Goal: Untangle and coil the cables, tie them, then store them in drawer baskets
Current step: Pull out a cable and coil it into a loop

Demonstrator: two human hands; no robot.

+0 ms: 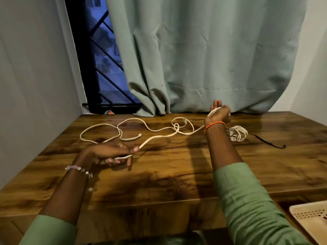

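Pinching a white cable (160, 136) between thumb and fingers (133, 149), your left hand (108, 152) hovers just above the near-left part of the wooden tabletop (168, 175), palm turned up and the lower fingers curled in under the strand. From that pinch the cable runs away to the right, crosses a small loop near the middle of the tabletop, and climbs to your right hand (219, 114), which is raised at the far edge in front of the curtain (208, 55). Several turns of the cable are wound around that hand, across the palm and the back; the fingers point up and away, and you can't tell from this side how tightly they are closed on the turns.

A second length of white cable (106, 131) lies loose on the far left of the tabletop in a wide loop, with one plug end resting near the middle. Just right of your right wrist, a coiled white bundle (238, 133) sits on the tabletop. Farther right lies a thin black cord (270, 143), apart from the bundle.

An orange bracelet (215, 125) circles your right wrist and a beaded one (79, 170) your left. At the near right corner, the edge of a cream perforated basket (311, 214) shows.
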